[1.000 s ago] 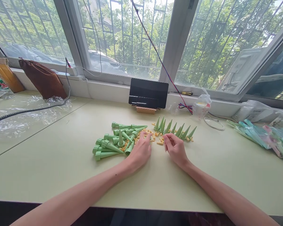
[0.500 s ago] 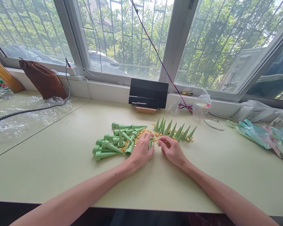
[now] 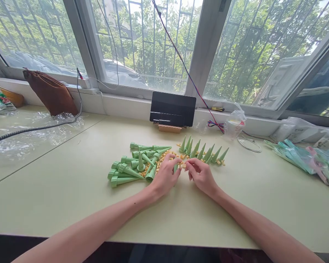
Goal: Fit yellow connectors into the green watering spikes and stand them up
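"Two hands close together on the near side of the tablet (image 3: 172, 106) — what do they have?"

"The left hand (image 3: 164, 176) is curled around a green piece (image 3: 176, 168), mostly covered by its fingers. The right hand (image 3: 202, 177) is narrowed to a pinch, its fingertips on a small yellow piece (image 3: 182, 165) right beside the green. Whether the two are joined, I can't make out."

"And the rest of the parts?"

"Nearer than the tablet and off to its left lie long green spikes (image 3: 130, 170), overlapping, most with ribbed caps at the wide end. One short green cone (image 3: 140, 162) stands upright among them. Loose yellow pieces (image 3: 163, 156) are scattered just this side of the tablet, partly hidden by the left hand."

"So how much looks finished?"

"A fair share, I'd judge. In front of the tablet and out to its right, a row of standing cones (image 3: 202, 151) points upward, with yellow bits at their bases; those seem done. The pair in the hands looks midway, and the scatter suggests more is left."

"The capped spikes — done or waiting?"

"I can't tell; no yellow shows clearly on them."

"Anything farther back?"

"The tablet itself, dark, on a brown stand (image 3: 170, 128); then, behind it, the barred window (image 3: 153, 44)."
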Demonstrator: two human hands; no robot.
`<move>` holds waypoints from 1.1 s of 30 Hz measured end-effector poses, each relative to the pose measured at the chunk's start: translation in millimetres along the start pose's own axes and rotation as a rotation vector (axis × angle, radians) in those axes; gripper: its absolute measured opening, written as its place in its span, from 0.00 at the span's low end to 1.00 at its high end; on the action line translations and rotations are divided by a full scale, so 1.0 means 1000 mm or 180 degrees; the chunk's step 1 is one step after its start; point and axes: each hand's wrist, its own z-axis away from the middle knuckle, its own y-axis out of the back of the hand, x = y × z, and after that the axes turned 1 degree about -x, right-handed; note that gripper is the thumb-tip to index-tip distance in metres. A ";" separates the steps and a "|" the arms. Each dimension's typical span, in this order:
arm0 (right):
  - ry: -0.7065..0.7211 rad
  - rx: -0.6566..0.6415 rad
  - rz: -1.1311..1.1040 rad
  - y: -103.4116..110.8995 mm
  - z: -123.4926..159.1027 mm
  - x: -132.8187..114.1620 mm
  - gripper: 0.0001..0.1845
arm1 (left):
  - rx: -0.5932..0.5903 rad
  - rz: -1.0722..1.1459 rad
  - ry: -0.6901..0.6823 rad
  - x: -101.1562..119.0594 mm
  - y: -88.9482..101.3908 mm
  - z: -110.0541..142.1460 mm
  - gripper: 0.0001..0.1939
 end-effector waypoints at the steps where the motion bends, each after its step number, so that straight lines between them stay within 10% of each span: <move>1: 0.0018 0.0007 0.0005 0.000 0.000 0.000 0.14 | -0.0007 -0.0004 0.0010 0.000 0.000 0.000 0.11; 33: -0.0058 -0.0055 0.0319 0.001 0.000 -0.001 0.14 | -0.0013 -0.0090 -0.0070 -0.001 -0.003 0.002 0.11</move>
